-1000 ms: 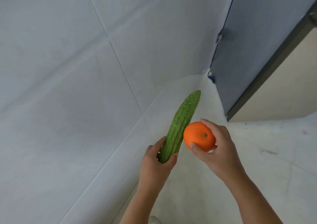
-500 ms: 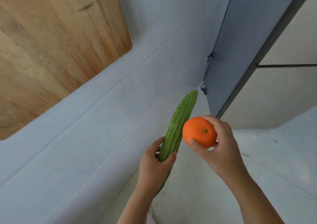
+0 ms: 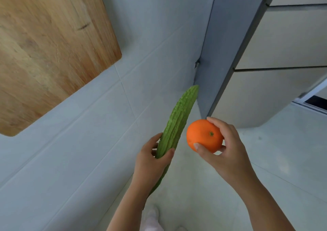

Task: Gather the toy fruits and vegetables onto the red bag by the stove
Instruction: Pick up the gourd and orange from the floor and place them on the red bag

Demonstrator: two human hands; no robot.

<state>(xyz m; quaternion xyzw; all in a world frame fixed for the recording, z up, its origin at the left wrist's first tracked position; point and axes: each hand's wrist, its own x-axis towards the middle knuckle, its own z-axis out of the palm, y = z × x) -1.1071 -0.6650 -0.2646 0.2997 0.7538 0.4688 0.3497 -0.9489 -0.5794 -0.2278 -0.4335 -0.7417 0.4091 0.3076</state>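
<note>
The person appeared to be in the carrying step, since both hands were loaded and raised in the lower middle of the frame. The left hand (image 3: 150,161) gripped a long green toy bitter gourd (image 3: 178,123) low on its length, thumb and fingers curled round it, with the tip pointing to the upper right. Just beside it, not touching, the right hand (image 3: 230,153) held a toy orange (image 3: 204,135), fingers and thumb curled about it.

Neither the red bag nor the stove showed anywhere. The next move therefore probably called for turning to find them, then setting both toys on the bag.

A wooden board (image 3: 49,50) in the upper left was cut off by the frame edge. The gourd's lower end was hidden behind the left wrist. Something pale at the bottom edge was too blurred to identify.
</note>
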